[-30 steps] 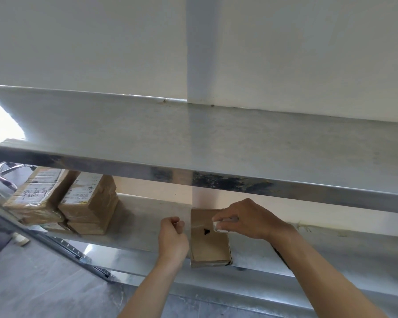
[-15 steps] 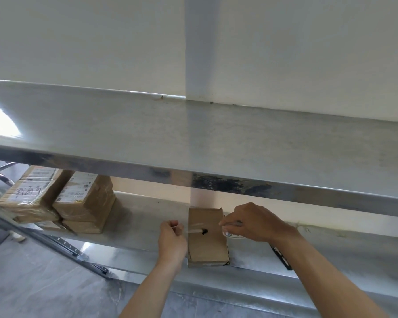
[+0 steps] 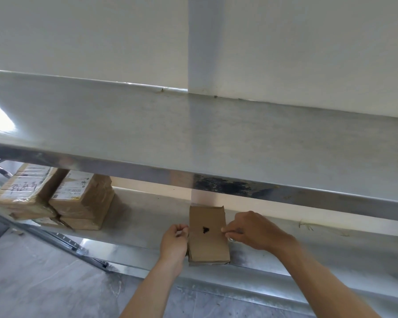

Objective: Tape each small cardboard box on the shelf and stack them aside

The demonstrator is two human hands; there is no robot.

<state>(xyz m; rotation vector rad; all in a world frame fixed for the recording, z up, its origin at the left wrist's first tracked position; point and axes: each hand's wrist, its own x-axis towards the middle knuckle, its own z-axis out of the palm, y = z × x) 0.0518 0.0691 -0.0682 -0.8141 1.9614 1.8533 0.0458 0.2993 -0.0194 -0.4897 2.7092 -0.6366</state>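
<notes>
— Between my two hands, on the lower shelf (image 3: 147, 216), lies the small cardboard box (image 3: 208, 239), flat, a dark mark on its top face.

— And your fingers?

— My left hand (image 3: 174, 241) is curled at the box's left edge, fingertips pinched together; I think on the tape end, though the tape is too faint to see. My right hand (image 3: 251, 230) pinches something at the right edge, with a pale roll (image 3: 232, 239) partly hidden beneath it.

— Anything else?

— Well left of my left fingers — taped boxes (image 3: 78, 203), stacked, labels up.
</notes>
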